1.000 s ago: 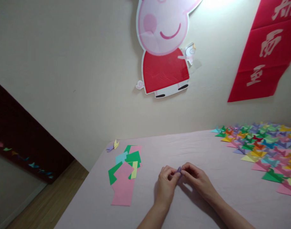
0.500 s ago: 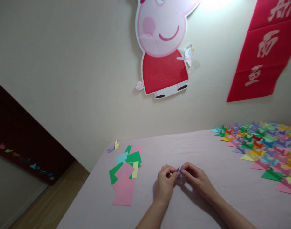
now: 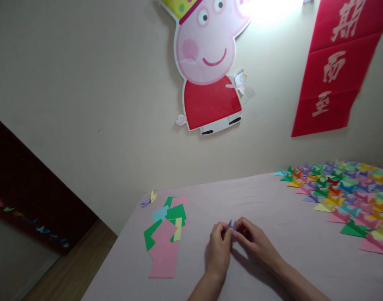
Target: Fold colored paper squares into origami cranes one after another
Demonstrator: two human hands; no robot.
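Between my two hands, a little above the table, is a small folded purple paper (image 3: pixel 231 225) with two pointed tips sticking up. My left hand (image 3: pixel 219 246) pinches it from the left with thumb and forefinger. From the right, my right hand (image 3: pixel 254 239) grips it the same way, fingertips almost meeting the left thumb. The lower part of the paper is hidden behind my fingers. To the left lie loose sheets of coloured paper, with a pink sheet (image 3: pixel 164 259) nearest me and a green sheet (image 3: pixel 176 212) behind it.
Rows of folded paper cranes (image 3: pixel 334 200) in many colours cover the table's right side. A yellow folded piece (image 3: pixel 153 196) and a purple one (image 3: pixel 145 202) stand at the back left corner. The wall (image 3: pixel 122 104) carries a pig cutout (image 3: pixel 210 102) and a red banner (image 3: pixel 326 83).
The purple paper has turned so that its two points now stand upright, and the hands have drawn slightly closer together. The camera view has tilted up a little.
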